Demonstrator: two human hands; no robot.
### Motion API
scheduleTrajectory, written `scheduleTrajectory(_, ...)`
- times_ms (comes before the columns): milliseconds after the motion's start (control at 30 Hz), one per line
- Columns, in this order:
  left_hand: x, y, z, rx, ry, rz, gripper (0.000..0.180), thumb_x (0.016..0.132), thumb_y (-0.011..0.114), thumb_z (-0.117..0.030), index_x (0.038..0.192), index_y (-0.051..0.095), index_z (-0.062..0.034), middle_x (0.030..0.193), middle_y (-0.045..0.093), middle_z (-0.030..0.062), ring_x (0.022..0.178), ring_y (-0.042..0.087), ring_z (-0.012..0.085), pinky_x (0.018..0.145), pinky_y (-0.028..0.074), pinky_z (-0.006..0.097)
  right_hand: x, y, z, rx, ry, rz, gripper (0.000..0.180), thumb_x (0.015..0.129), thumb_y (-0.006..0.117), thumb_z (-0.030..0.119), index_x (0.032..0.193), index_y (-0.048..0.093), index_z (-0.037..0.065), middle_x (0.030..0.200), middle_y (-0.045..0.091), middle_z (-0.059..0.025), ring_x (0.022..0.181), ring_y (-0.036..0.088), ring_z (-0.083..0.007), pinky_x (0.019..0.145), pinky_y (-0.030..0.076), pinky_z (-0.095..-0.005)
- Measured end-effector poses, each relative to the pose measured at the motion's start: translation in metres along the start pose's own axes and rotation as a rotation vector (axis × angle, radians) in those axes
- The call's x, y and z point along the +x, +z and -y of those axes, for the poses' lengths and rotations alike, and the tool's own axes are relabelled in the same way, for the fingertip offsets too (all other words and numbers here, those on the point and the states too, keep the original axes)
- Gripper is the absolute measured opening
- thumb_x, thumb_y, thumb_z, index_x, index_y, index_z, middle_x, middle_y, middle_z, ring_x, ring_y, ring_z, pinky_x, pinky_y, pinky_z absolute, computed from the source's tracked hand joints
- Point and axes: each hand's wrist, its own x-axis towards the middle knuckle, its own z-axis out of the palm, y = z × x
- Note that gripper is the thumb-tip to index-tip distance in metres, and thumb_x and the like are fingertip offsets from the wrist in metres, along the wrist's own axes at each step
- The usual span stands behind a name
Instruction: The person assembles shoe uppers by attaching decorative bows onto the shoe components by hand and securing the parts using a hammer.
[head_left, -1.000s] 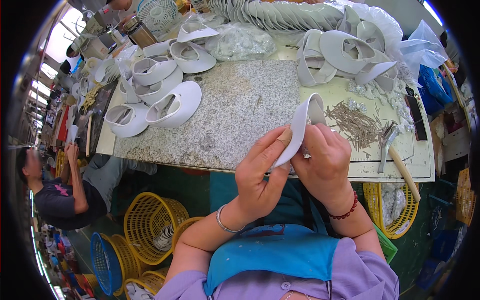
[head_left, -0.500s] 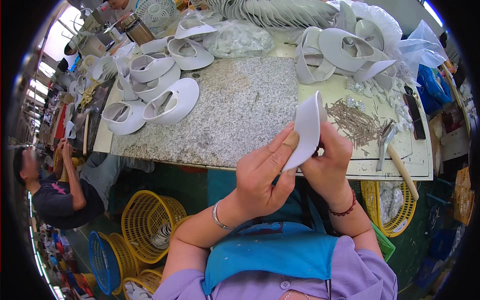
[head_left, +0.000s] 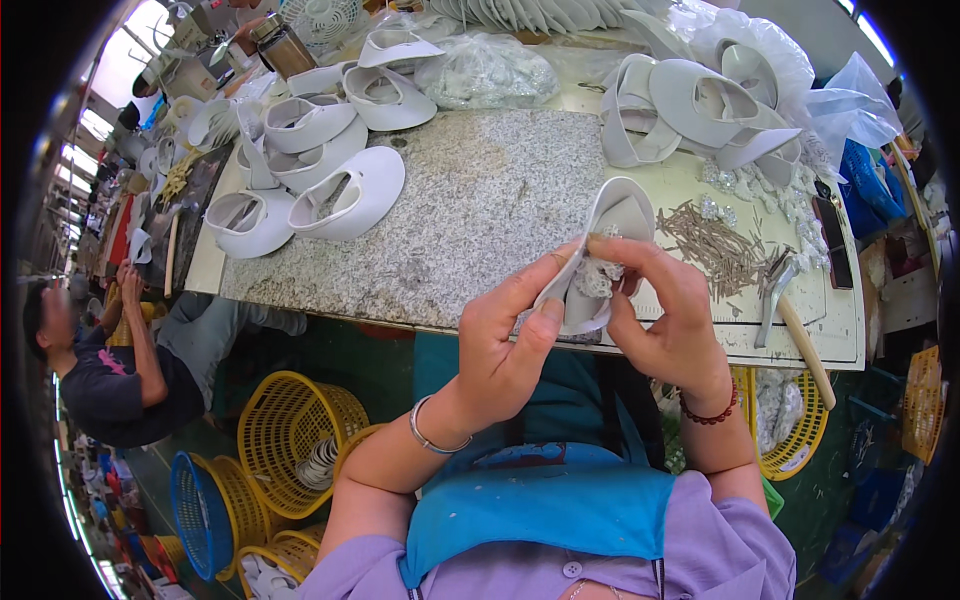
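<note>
Head view, held visor: pale grey visor-shaped piece [head_left: 628, 212], off the table, up between both hands; I see it turned now, hollow inner side facing up, where half a second ago its outer face covered the right fingers.
Left hand: [head_left: 512, 345] pinching the visor's near-left edge, thumb one side, fingers the other.
Right hand: [head_left: 665, 315] narrow, at the inner side, index reaching to the rim; from my remote seat I can't tell if it's pinched tight.
Whitish clump: [head_left: 594, 280] lumpy, inside the curve by the right fingertips, now exposed (material unclear to me).
Meaning: inner side looks open to the right fingers, so I'd judge the work is there.
Other visors: grouped left [head_left: 346, 205] on the granite slab [head_left: 460, 210].
Brown strips: loose pile [head_left: 708, 245], right of the held visor.
Hammer-like tool: wooden handle [head_left: 805, 350] past the table edge.
</note>
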Motion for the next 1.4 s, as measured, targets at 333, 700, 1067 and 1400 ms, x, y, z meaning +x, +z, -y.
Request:
scheduleTrajectory(333, 0.001, 0.002, -0.001, -0.016, -0.021, -0.01, 0.037, 0.093, 0.046, -0.01, 0.125, 0.055, 0.006, 0.12, 0.062, 0.0181, 0.107, 0.061, 0.0213, 0.091, 0.047, 0.031, 0.003, -0.008, -0.015, -0.279, -0.268, 0.012, 0.036, 0.066, 0.069, -0.003, 0.102, 0.066, 0.005, 0.077, 0.059, -0.0077, 0.062, 0.057, -0.023, 0.057, 0.046, -0.0332)
scheduleTrajectory(700, 0.005, 0.004, -0.003, 0.14, 0.061, 0.003, 0.036, 0.091, 0.048, -0.01, 0.122, 0.056, 0.0071, 0.115, 0.063, 0.022, 0.103, 0.064, 0.0273, 0.089, 0.049, 0.032, -0.001, -0.002, -0.012, -0.406, -0.407, -0.133, 0.035, 0.059, 0.072, 0.001, 0.094, 0.068, 0.003, 0.093, 0.065, -0.0096, 0.078, 0.064, -0.0251, 0.06, 0.051, -0.0315)
scheduleTrajectory(1067, 0.004, 0.003, -0.002, 0.177, 0.102, -0.015, 0.033, 0.09, 0.051, -0.01, 0.117, 0.059, 0.0081, 0.108, 0.066, 0.0214, 0.097, 0.067, 0.0262, 0.083, 0.051, 0.032, -0.001, 0.001, -0.013, -0.171, -0.219, -0.113, 0.031, 0.065, 0.07, -0.008, 0.095, 0.068, 0.0, 0.091, 0.066, -0.0124, 0.078, 0.064, -0.0258, 0.064, 0.051, -0.0313)
scheduleTrajectory(1400, 0.006, 0.003, -0.001, 0.16, 0.094, -0.111, 0.03, 0.09, 0.055, -0.009, 0.116, 0.06, 0.0057, 0.099, 0.068, 0.0189, 0.086, 0.069, 0.0221, 0.074, 0.052, 0.029, -0.005, 0.011, -0.013, -0.164, -0.26, -0.135, 0.029, 0.065, 0.068, -0.01, 0.092, 0.066, -0.001, 0.089, 0.066, -0.0132, 0.075, 0.064, -0.0265, 0.062, 0.051, -0.0328)
